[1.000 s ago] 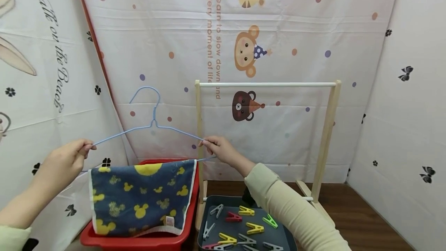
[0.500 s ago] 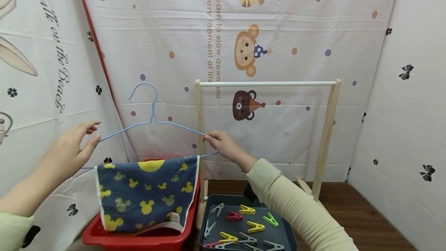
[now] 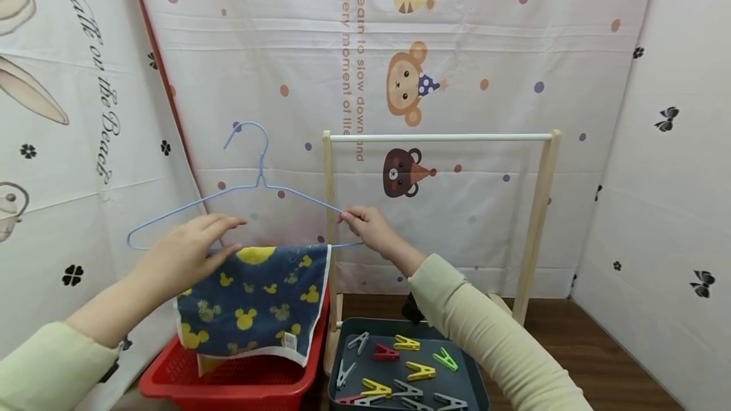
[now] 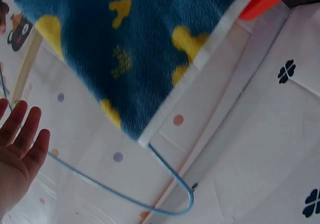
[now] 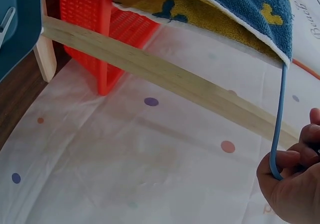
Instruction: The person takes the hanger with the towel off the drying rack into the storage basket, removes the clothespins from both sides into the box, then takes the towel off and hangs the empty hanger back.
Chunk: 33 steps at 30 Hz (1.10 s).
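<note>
My left hand (image 3: pixel 185 252) is spread with straight, relaxed fingers, hovering just in front of the hanger's bottom bar at the top edge of the towel (image 3: pixel 257 300). I cannot tell from the head view whether the fingertips touch the towel or only come close, and the left wrist view shows the palm (image 4: pixel 20 154) open and apart from the wire. My right hand (image 3: pixel 368 228) pinches the right end of the blue wire hanger (image 3: pixel 259 189), finger and thumb closed on the bend; the right wrist view shows the wire (image 5: pixel 279 124) running up from that pinch to the towel.

The hanger is held in the air, hook up, its long axis running left to right across my view. The blue towel with yellow figures is draped over the bottom bar, bunched toward the right half, so the left tip of the hanger (image 3: pixel 134 241) stands bare. Below it sits the red basket (image 3: pixel 228 385).

To the right of my right hand stands the wooden rack (image 3: pixel 440 138), its rail level and slightly higher than the hanger's shoulders. The right hand is the nearer one to it. A dark tray (image 3: pixel 474 385) of clothespins lies at the rack's foot.
</note>
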Tool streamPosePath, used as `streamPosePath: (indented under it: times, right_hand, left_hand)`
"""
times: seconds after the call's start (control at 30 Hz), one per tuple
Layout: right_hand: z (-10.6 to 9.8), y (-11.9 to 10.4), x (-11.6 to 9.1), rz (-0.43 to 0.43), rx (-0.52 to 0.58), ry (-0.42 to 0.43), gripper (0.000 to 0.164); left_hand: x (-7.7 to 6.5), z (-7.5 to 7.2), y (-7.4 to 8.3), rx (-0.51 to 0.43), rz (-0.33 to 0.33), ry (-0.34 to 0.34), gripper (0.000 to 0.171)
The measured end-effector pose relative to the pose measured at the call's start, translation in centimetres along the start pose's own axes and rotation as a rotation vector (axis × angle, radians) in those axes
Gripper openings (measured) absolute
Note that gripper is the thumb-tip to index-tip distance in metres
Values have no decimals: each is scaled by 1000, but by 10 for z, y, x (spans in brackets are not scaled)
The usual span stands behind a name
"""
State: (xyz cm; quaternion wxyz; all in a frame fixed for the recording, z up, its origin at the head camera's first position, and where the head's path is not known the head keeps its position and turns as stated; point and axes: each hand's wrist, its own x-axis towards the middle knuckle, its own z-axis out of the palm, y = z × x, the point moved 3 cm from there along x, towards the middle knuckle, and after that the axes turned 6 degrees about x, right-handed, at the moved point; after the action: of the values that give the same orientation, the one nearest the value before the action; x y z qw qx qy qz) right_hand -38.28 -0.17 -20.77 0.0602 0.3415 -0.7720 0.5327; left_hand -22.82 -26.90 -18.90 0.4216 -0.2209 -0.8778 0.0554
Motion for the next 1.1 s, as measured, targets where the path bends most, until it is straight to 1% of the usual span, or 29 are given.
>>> streamPosePath:
  times: [0.03, 0.1, 0.17, 0.27, 0.37, 0.43, 0.53, 0.7, 0.83, 0.93, 1.1]
  right_hand:
    - [-1, -1, 0, 1, 2, 3, 30]
    - [-2, -2, 1, 2, 6, 7, 29]
    - [-3, -2, 2, 1, 10, 11, 29]
    - [-4, -4, 2, -3, 14, 9, 30]
    - [-5, -5, 1, -5, 14, 5, 30]
    - [-4, -5, 0, -6, 11, 1, 30]
    - [-3, -5, 0, -5, 17, -5, 30]
    - [-1, -1, -2, 7, 33, 1, 30]
    - [3, 7, -9, 29, 43, 5, 30]
    - [4, 13, -15, 40, 64, 23, 29]
    - [6, 23, -21, 34, 86, 53, 30]
  left_hand:
    - [2, 4, 1, 4, -24, -52, 46]
    - [6, 12, 3, 21, -52, -133, 46]
    - [9, 18, 5, 50, -61, -183, 44]
    - [13, 25, 7, 85, -44, -188, 30]
    - [17, 30, 8, 94, -50, -198, 14]
    - [18, 31, 8, 93, -62, -210, 8]
    - [20, 34, 7, 92, -71, -224, 6]
    - [21, 41, 7, 87, -59, -231, 4]
    - [23, 43, 6, 64, -44, -221, 5]
    - [26, 39, 6, 44, -35, -184, 4]
    - [33, 26, 3, 17, -14, -82, 4]
